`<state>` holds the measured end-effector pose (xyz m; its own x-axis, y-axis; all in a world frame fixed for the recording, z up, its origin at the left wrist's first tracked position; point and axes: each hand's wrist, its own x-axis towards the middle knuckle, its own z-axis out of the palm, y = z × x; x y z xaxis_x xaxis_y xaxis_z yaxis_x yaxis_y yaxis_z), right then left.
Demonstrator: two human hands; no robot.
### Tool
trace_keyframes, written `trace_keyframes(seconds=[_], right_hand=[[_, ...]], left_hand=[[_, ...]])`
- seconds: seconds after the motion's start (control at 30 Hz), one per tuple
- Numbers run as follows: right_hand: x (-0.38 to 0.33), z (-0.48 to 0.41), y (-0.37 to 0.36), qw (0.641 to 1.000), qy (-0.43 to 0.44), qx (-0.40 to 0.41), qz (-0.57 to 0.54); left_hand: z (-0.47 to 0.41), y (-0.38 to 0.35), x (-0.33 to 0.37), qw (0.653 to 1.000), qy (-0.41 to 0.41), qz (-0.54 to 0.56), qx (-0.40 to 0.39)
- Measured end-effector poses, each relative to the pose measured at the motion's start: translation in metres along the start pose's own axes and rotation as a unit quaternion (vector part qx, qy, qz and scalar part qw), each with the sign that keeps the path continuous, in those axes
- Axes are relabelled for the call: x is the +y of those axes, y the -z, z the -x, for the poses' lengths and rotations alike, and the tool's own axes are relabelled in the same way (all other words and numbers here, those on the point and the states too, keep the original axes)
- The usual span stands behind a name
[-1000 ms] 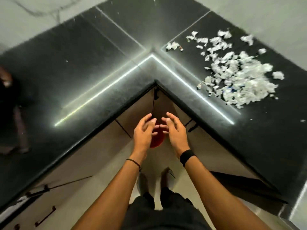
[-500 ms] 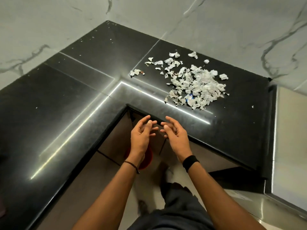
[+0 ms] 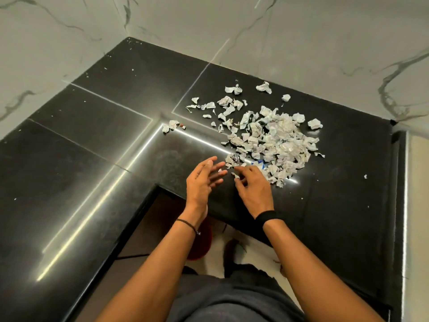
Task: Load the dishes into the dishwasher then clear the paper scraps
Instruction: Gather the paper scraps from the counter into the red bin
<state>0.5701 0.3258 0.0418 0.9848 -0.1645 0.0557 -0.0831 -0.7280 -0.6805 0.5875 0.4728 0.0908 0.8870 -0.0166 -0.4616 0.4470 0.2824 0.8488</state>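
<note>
Filling the top of the view from nine o'clock round to three, a pale marble wall [image 3: 301, 31] with grey veins backs a corner. Below it the black counter [image 3: 92, 147] runs in an L, one leg reaching toward seven o'clock and the other toward four, its gloss catching long streaks of light. The scraps [image 3: 276, 140] lie on the counter in one loose white heap at two o'clock from the hands. The heap is thick in the middle and thins toward twelve, where single crumpled bits sit apart.

Both forearms [image 3: 162, 263] come up from six o'clock over the counter's inner corner. The left hand [image 3: 204, 180] hovers at eight o'clock of the heap, palm turned toward the other hand. Its fingers are straight and loosely spread, and it holds nothing that I can see. The right hand [image 3: 254, 189] is palm-down at the heap's near edge, its fingers curled down among the nearest scraps; whether they have pinched one cannot be told.

A red bin [image 3: 202, 242] stands on the floor at six o'clock of the left wrist, partly hidden by it. A black band [image 3: 267, 217] wraps the right wrist, a thin cord [image 3: 185, 223] the left. A small clump [image 3: 171, 125] lies alone at nine o'clock of the heap.
</note>
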Motion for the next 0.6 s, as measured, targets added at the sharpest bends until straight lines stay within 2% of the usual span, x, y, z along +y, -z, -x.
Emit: trace_keyframes(seconds=[0.13,0.27,0.37,0.43,0.53,0.6], right_hand=[[0.001,-0.012,-0.009,0.999,0.011,-0.010,0.045],[-0.022,-0.012,-0.007,0.993,-0.067,0.054,-0.075],[-0.059,-0.015,-0.011,0.980,-0.076,0.080,-0.167],[-0.078,-0.016,-0.013,0.973,-0.079,0.072,-0.203],[-0.088,-0.018,-0.018,0.967,-0.096,0.115,-0.207],[-0.080,-0.016,-0.022,0.964,-0.117,0.156,-0.179]], left_hand=[[-0.022,-0.004,0.007,1.000,0.011,0.024,0.011],[-0.050,0.000,0.007,0.998,-0.002,0.057,-0.002],[-0.064,-0.001,0.012,0.988,0.071,0.126,-0.054],[-0.071,0.001,0.018,0.968,0.131,0.193,-0.089],[-0.083,0.011,0.023,0.937,0.186,0.265,-0.128],[-0.088,0.019,0.023,0.931,0.197,0.275,-0.140]])
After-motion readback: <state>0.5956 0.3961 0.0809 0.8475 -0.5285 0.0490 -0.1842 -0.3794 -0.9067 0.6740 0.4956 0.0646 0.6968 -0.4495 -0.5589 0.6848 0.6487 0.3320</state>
